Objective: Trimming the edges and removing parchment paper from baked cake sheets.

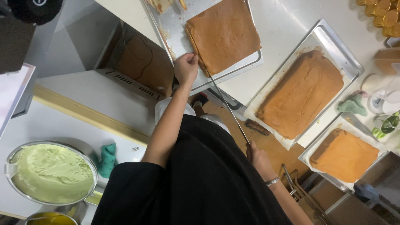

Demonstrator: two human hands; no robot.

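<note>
Head view, looking down past a black top; left hand [186,68] reaches out to the near edge of a brown sheet cake [224,35], fingertips pinched at the cake's lower left corner, touching or just gripping its edge, cannot tell which; the cake lies on a metal tray [177,31] on the white counter [287,21], beyond and to the right of that hand; right hand [257,156] sits close to the body, closed around the handle of a long thin knife [228,107]; the handle is hidden in the fist, the blade runs up and left from the hand, its tip meeting the cake edge just beside the left fingertips; a silver bracelet [273,181] on the right wrist.

Other items; a second sheet cake [302,93] on paper in a tray to the right, well apart from both hands; a third, smaller cake [345,156] in a tray below that; green cloth [352,105] between them at the right; lower left, a metal bowl [8,173] of pale green cream [52,173], with a teal cloth [108,160] beside it; a bowl with yellow filling [50,218] at the bottom edge.
</note>
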